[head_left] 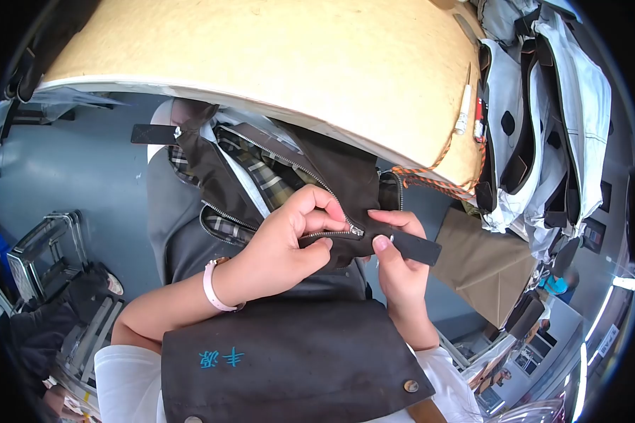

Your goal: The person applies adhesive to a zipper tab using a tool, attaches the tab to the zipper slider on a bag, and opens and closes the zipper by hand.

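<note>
A dark brown bag (346, 166) with a plaid lining (271, 176) lies across the lap, its long zipper open. My left hand (275, 240), with a pink band at the wrist, has its fingers curled at the zipper's right end, close to the metal slider (356, 230). My right hand (400, 257) pinches the bag's end beside a dark tab (416, 249), thumb on top. Another dark tab (154, 134) sticks out at the bag's far left end. The left fingertips are partly hidden behind the zipper edge.
A wooden table (261, 49) spans the top, its edge just beyond the bag. A white-handled awl (463, 109), a red tool (480, 120) and orange cord (437, 176) are at its right. Pale bags (578, 113) hang right; a metal stool (42, 254) stands left.
</note>
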Demonstrator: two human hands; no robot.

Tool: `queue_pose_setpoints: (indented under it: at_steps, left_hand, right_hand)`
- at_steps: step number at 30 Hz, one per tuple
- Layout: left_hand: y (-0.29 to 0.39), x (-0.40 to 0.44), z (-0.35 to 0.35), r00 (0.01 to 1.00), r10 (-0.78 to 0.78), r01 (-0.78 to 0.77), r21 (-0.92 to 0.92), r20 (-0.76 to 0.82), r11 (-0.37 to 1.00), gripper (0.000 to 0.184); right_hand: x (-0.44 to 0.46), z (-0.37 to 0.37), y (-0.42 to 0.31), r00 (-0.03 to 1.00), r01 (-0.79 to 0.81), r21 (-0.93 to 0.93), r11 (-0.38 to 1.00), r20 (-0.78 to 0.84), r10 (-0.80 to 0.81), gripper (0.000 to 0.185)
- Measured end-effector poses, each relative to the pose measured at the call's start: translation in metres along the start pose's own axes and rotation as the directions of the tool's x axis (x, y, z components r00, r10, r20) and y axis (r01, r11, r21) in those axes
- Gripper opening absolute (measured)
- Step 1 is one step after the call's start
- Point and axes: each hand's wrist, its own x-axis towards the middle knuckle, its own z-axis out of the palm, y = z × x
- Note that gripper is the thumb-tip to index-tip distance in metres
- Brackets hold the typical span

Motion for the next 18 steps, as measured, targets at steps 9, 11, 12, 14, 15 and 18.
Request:
queue_pose_setpoints:
  at_steps: [9, 11, 12, 14, 15, 18]
  left_hand:
    - [-0.001, -0.016, -0.002, 0.991, -0.118, 0.125, 0.111, -0.069, 0.986, 0.032]
    - [-0.002, -0.017, -0.002, 0.976, -0.186, 0.198, 0.116, -0.111, 0.973, 0.031]
    - [0.002, -0.016, -0.002, 0.972, -0.215, 0.225, 0.121, -0.094, 0.967, 0.031]
    - [0.004, -0.013, -0.002, 0.964, -0.257, 0.262, 0.078, -0.073, 0.962, 0.032]
    - [0.004, -0.011, -0.002, 0.960, -0.272, 0.274, 0.028, -0.068, 0.961, 0.032]
    - [0.003, -0.007, -0.001, 0.958, -0.279, 0.277, -0.032, -0.059, 0.960, 0.028]
  right_hand:
    - [-0.011, 0.019, -0.007, 0.999, 0.016, -0.196, 0.981, -0.032, -0.023, 0.022]
    - [-0.011, 0.018, -0.002, 0.999, -0.006, -0.165, 0.986, -0.041, -0.001, 0.024]
    - [-0.012, 0.018, 0.000, 0.999, -0.019, -0.150, 0.989, -0.046, 0.012, 0.024]
    - [-0.011, 0.023, -0.002, 0.992, -0.076, -0.019, 0.997, -0.105, 0.073, 0.026]
    - [-0.010, 0.026, -0.003, 0.986, -0.098, 0.048, 0.994, -0.130, 0.104, 0.027]
    - [-0.009, 0.024, 0.000, 0.985, -0.124, 0.061, 0.990, -0.114, 0.130, 0.028]
